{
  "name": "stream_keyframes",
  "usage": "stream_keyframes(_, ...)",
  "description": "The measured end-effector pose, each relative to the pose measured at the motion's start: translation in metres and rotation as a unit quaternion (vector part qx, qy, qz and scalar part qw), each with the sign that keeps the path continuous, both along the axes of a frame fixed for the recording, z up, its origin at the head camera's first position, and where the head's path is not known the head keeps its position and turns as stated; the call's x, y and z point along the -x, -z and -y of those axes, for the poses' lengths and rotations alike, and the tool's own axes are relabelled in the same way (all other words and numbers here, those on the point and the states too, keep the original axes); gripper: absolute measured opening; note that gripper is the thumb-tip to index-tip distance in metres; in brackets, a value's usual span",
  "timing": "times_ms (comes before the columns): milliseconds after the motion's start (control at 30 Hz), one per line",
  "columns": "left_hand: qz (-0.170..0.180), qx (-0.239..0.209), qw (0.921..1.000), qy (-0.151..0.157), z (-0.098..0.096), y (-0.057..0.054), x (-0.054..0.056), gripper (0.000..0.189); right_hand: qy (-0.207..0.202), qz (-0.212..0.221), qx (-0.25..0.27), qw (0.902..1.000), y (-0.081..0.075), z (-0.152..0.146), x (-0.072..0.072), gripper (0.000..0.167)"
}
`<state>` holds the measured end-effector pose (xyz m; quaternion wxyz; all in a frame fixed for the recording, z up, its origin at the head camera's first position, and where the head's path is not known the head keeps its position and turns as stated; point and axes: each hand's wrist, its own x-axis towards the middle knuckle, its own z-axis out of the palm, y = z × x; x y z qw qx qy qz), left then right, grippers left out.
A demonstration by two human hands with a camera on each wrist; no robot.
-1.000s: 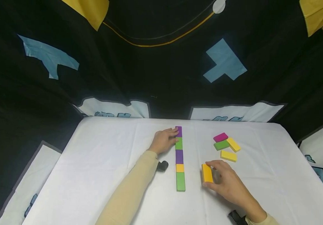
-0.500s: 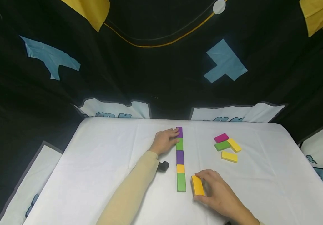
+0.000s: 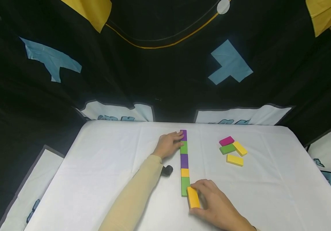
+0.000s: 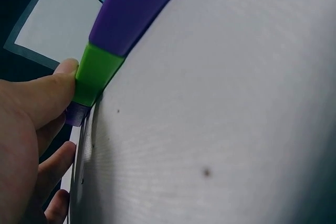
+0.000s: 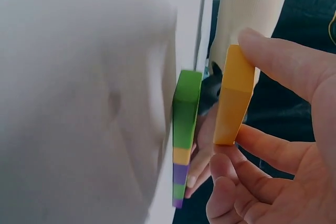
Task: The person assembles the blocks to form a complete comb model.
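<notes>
A straight row of flat coloured blocks lies on the white table, running from a purple block [image 3: 184, 135] at the far end to a green block [image 3: 185, 185] at the near end. My left hand [image 3: 168, 145] rests against the far end, fingertips on the purple block and thumb at the small green block [image 4: 97, 72] beside it. My right hand [image 3: 214, 205] pinches a yellow block [image 3: 193, 198] by its two ends, between thumb and fingers. In the right wrist view this yellow block [image 5: 233, 98] is raised off the table, apart from the row.
Right of the row lie several loose blocks: a magenta block [image 3: 226, 141], a green block [image 3: 227, 149] and two yellow ones, the nearer yellow block [image 3: 235, 160] lying apart. A black wrist device [image 3: 167, 170] sits by the left sleeve. A dark curtain [image 3: 159, 80] hangs behind the table.
My right hand has carried the yellow block left and nearer to me, from beside the row to its near end. My left hand stays in place.
</notes>
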<state>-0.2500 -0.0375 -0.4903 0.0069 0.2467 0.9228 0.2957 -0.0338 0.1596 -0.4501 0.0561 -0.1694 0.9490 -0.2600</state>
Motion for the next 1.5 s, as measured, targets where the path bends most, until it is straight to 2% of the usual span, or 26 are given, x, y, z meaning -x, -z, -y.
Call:
stream_keyframes(133, -0.001, 0.001, 1.0, -0.001, 0.0, 0.0, -0.001, 0.043, -0.007, 0.028, -0.019, 0.9994, -0.001, 0.007, -0.001, 0.064)
stream_keyframes(367, -0.006, -0.002, 1.0, 0.002, 0.0, -0.001, -0.001, 0.043, -0.018, 0.052, -0.029, 0.9981, -0.002, 0.012, -0.004, 0.066)
stream_keyframes(667, -0.005, -0.005, 1.0, 0.001, 0.001, -0.001, -0.001, 0.043, -0.063, 0.017, -0.031, 0.9974, 0.004, 0.011, -0.005, 0.064)
stream_keyframes(1167, -0.004, -0.004, 1.0, 0.001, 0.001, -0.001, -0.002, 0.043, -0.071, 0.035, -0.036, 0.9962, 0.008, 0.015, -0.003, 0.067)
stream_keyframes(1333, -0.006, -0.005, 1.0, -0.001, 0.001, 0.0, -0.001, 0.043, -0.085, 0.03, -0.026, 0.9956, 0.009, 0.014, -0.002, 0.066)
stream_keyframes(1500, -0.008, -0.005, 1.0, 0.001, 0.0, 0.001, 0.0, 0.043, -0.081, 0.051, -0.022, 0.9952, 0.009, 0.009, 0.0, 0.064)
